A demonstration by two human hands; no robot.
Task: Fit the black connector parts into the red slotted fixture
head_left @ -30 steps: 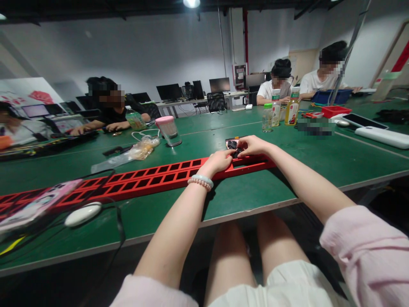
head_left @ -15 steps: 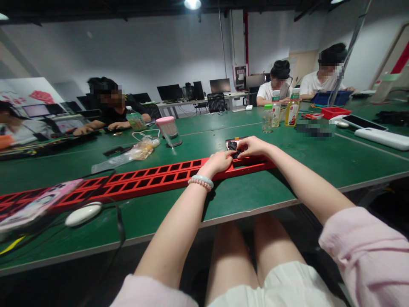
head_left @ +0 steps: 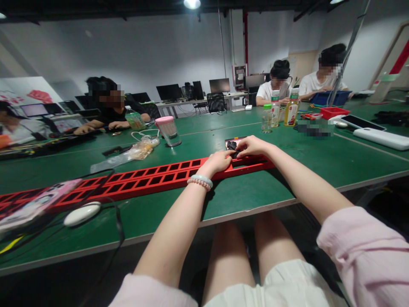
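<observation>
A pale wall (head_left: pixel 128 55) rises behind the mesh chair (head_left: pixel 216 102), a red pipe (head_left: pixel 246 38) to the chair's right, a lit lamp (head_left: pixel 191 4) high above it

frame (head_left: pixel 166 184): red | small part (head_left: pixel 231 146): black | tabletop (head_left: pixel 252 189): green | cup lid (head_left: pixel 164 120): pink

- My one view comes from a camera worn on my head, looking forward and down along my arms.
- It sits above my lap: my thighs (head_left: pixel 228 260) show at the bottom, and my pink sleeves (head_left: pixel 367 251) are the nearest things to the lens.
- My left hand (head_left: pixel 220 162) and right hand (head_left: pixel 254 146) lie farther out, near the middle of the frame.
- The tabletop (head_left: pixel 153 221) crosses the full width, its near edge slanting up toward the right.
- The wide view reaches the far wall (head_left: pixel 128 59) and a ceiling lamp (head_left: pixel 192 4) at the top.
</observation>
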